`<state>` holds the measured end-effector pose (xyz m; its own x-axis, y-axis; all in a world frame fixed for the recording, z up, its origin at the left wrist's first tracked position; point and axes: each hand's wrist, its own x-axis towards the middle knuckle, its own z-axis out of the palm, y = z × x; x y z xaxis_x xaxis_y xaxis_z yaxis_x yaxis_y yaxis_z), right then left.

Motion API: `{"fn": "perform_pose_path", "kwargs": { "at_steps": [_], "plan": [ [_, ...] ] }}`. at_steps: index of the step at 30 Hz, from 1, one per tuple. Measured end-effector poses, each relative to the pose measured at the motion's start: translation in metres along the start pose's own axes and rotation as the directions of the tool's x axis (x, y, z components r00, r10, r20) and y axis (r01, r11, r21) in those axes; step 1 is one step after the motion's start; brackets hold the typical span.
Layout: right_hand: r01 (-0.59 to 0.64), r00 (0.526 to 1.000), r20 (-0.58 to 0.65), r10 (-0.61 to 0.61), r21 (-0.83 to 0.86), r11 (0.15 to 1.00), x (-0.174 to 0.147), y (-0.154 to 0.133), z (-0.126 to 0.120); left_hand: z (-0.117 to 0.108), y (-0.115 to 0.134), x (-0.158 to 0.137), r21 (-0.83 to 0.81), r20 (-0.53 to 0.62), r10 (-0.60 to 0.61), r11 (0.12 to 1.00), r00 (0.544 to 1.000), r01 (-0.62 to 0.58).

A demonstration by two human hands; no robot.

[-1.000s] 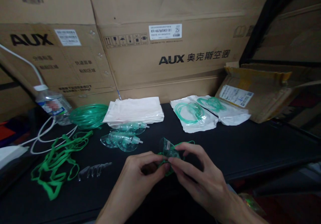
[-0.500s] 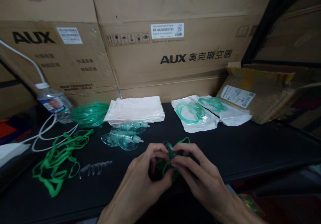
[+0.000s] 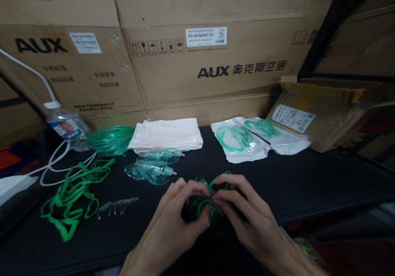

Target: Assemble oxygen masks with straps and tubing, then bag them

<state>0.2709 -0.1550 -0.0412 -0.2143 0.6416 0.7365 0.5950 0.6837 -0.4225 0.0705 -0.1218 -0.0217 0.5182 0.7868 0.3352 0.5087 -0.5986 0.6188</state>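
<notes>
Low in the middle, my left hand (image 3: 180,216) and my right hand (image 3: 251,206) meet over a clear green oxygen mask (image 3: 216,215). A green elastic strap (image 3: 216,180) loops above and around it. Fingers of my left hand curl closed around the mask's left side. The thumb and fingertips of my right hand pinch at its top, by the strap; the exact gripping point is hidden. To the left lie more clear masks (image 3: 154,172) with white connectors, a tangle of green elastic straps (image 3: 72,202) and several small clear plastic pieces (image 3: 117,207).
Behind stand a coil of green tubing (image 3: 109,140), a stack of white bags (image 3: 166,134) and a plastic bottle (image 3: 66,123). Two packed mask sets (image 3: 240,140) lie at right, beside an open carton (image 3: 314,111). Large cardboard boxes (image 3: 173,82) wall off the black table's (image 3: 308,181) back.
My fingers have shifted slightly on the mask, and it has turned a little between them. My left fingertips have moved closer to the right ones. The things around have stayed put.
</notes>
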Motion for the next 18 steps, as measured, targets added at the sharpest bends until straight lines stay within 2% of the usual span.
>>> {"fn": "perform_pose_path", "kwargs": {
  "at_steps": [12, 15, 18],
  "plan": [
    [-0.089, 0.995, -0.046, 0.088, -0.029, 0.996, 0.003, 0.014, -0.024, -0.012, -0.004, 0.003, -0.03, -0.088, -0.028, 0.999, 0.996, 0.025],
    [-0.068, 0.997, -0.033, 0.069, 0.015, 0.998, 0.002, 0.013, -0.022, -0.01, -0.005, 0.003, -0.085, -0.072, -0.044, 0.996, 0.996, 0.037],
    [-0.048, 0.999, 0.022, 0.046, 0.091, 0.995, 0.0, 0.01, -0.019, -0.008, -0.009, 0.002, -0.211, -0.019, -0.105, 0.973, 0.994, 0.098]
  ]
}}
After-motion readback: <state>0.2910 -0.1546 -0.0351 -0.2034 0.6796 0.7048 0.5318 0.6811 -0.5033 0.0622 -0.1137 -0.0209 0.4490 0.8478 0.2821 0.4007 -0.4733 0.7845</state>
